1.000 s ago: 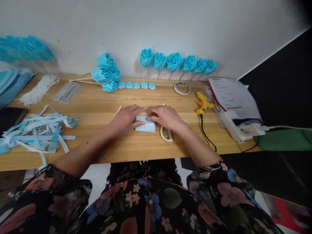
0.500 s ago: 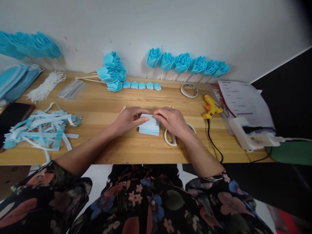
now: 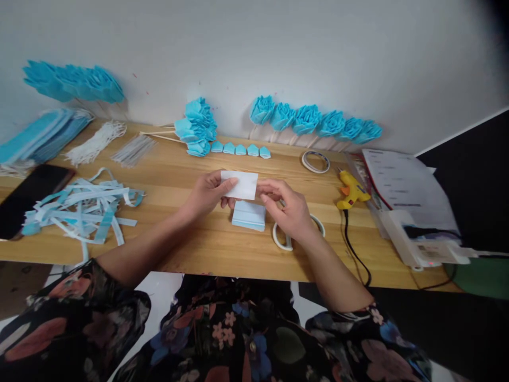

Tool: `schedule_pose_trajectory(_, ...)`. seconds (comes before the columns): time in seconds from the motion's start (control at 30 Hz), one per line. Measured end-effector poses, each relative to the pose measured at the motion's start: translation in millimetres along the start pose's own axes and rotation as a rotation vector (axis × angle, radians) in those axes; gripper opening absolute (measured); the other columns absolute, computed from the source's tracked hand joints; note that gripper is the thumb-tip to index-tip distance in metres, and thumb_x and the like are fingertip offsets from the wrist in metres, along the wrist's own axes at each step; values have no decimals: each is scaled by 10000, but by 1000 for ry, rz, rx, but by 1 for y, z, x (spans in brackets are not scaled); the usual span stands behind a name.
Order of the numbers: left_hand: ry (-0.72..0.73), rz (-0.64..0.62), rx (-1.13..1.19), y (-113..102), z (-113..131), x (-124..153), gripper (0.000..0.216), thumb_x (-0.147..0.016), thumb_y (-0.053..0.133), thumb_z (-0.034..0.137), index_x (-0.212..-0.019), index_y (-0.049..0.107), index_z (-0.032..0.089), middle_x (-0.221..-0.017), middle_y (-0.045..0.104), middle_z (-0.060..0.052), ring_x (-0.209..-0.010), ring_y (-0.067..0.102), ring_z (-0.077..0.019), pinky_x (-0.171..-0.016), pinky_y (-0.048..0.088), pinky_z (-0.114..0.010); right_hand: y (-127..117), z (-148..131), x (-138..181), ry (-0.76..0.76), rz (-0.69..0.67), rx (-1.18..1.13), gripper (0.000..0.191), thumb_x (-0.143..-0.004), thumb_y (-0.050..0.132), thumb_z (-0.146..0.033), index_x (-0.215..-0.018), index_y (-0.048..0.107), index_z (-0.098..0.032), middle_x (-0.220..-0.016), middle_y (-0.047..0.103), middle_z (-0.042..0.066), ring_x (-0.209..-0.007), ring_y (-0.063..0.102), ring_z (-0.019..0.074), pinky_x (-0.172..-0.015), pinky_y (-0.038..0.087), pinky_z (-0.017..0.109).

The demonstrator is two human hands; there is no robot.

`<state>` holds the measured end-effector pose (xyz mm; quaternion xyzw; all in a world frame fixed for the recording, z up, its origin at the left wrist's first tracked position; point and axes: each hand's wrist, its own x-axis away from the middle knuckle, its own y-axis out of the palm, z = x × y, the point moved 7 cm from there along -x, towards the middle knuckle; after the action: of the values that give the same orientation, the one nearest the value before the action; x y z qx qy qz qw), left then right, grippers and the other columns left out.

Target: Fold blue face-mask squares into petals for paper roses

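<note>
White rectangular sheet (image 3: pixel 247 185) is pinched by the left hand (image 3: pixel 207 194) beyond the pale-blue stack (image 3: pixel 248 216), seemingly for steadiness; the right hand (image 3: pixel 289 208) hovers half-open beside the stack.

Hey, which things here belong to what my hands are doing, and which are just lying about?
Likely in the job:
White rectangular sheet, held in your left hand
Pale blue rectangular sheets, by your right hand

Apparently just lying about:
Black rectangular phone
White printed paper
Tangled blue-and-white strips
</note>
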<state>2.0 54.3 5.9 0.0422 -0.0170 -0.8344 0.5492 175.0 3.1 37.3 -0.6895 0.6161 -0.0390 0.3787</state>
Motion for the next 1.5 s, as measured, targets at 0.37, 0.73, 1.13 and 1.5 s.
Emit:
schedule_pose_trajectory(0.37,25,-66,-5,10,0,3,362,-799,769,436,-943,627,135,-594,685,-5,-491,588,-102,-511,478,-213,8,-7,-1,-96,27,7,90,-935,626,-283,-877,677,-236,-847,731,-2,-690,632,126,-678,511,283)
schedule_pose_trajectory(0.73,-30,-34,-110,8,-1,6,334,-781,763,314,-1035,639,137,-618,677,9,-540,628,-118,-557,515,-236,7,4,-3,130,61,-156,62,-866,661,-286,-842,689,-236,-851,736,0,-746,655,136,-653,523,282)
schedule_pose_trajectory(1.13,50,-80,-175,11,3,5,528,-812,742,431,-1234,625,136,-1026,706,-89,-643,631,-111,-605,536,-250,7,12,-2,191,113,-211,169,-817,684,-263,-983,680,-227,-842,705,-3,-764,656,137,-693,536,274)
schedule_pose_trajectory(1.5,159,-43,-281,7,-2,2,463,-793,726,250,-1246,658,187,-1194,685,-103,-817,612,-147,-662,481,-245,22,24,-2,308,-61,-474,780,-786,746,-374,-1501,447,-282,-1012,687,26,-782,628,144,-593,547,259)
